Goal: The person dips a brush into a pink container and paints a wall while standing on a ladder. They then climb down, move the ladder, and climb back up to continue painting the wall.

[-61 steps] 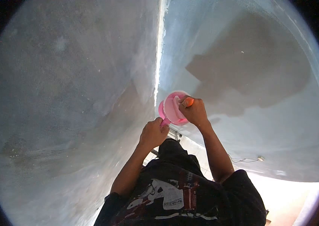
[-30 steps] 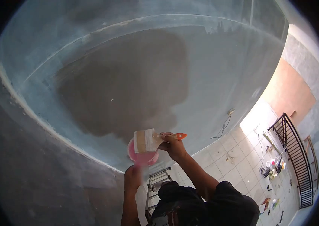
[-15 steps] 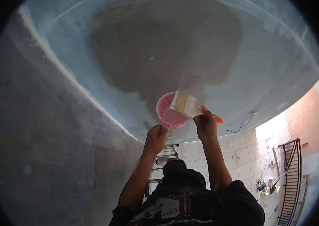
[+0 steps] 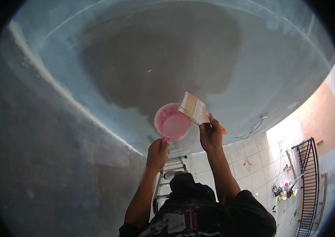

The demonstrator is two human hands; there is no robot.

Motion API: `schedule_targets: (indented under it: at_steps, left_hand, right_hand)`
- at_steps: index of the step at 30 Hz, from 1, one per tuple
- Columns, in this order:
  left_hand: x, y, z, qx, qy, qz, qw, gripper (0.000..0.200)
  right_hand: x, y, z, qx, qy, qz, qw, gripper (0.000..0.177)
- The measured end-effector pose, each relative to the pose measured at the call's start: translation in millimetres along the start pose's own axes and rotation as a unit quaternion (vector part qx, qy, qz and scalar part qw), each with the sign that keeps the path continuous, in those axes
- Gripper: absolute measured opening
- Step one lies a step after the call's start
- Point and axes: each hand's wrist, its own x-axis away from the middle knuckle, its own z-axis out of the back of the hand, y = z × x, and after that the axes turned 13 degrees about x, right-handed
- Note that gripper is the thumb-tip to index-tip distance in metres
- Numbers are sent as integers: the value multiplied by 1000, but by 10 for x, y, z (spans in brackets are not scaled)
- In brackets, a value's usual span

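In the head view, the left hand [image 4: 157,156], low and just left of centre in the frame, has its fingers closed around the stubby handle [image 4: 166,140] of a pink pot [image 4: 161,119]. The pot sits near the middle of the frame, mouth toward the camera, with a pale filling [image 4: 175,126] inside. The right hand [image 4: 211,137], right of the pot, grasps a wide brush [image 4: 193,108] between thumb and fingers; its head overlaps the pot's upper right rim.

The pot hangs from one side only, so a slack or turning left wrist could tip it and spill the filling. A loaded brush held there could drip past the rim onto the tiled floor [image 4: 236,166] at lower right, or onto the ladder [image 4: 173,164] at lower centre (a poor place for slippery rungs). A careless swing of the brush might also knock the rim.

Whether brush and rim touch cannot be told, nor how wet the bristles are. The palm covers much of the brush handle, leaving an orange tip [image 4: 223,130] showing. The left fingertips are partly hidden, the ladder disappears behind the dark shirt [image 4: 199,201], and the small items [image 4: 284,190] at lower right are too tiny to name.
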Motion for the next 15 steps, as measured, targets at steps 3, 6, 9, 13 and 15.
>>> schedule_targets:
  at_steps: [3, 6, 9, 13, 15]
  left_hand:
    - [-68, -180, 64, -6, -24, -34, 999, 21]
    - [-21, -38, -113, -1, -21, 21, 1000, 23]
    - [-52, -64, -124, -30, -30, 34, 999, 25]
    - [-55, -65, -61, -44, -21, 71, 996, 25]
    - [-84, -106, -35, -41, -20, 77, 996, 25]
  right_hand:
    - [-228, -259, -2, -41, -2, 72, 997, 29]
    - [-671, -990, -53, -86, -28, 195, 977, 30]
    - [-1108, -1897, -230, -126, -73, 349, 926, 29]
    - [-1537, -3050, -413, -168, -52, 488, 855, 26]
    - [-1708, -3549, -481, -174, -38, 534, 826, 26]
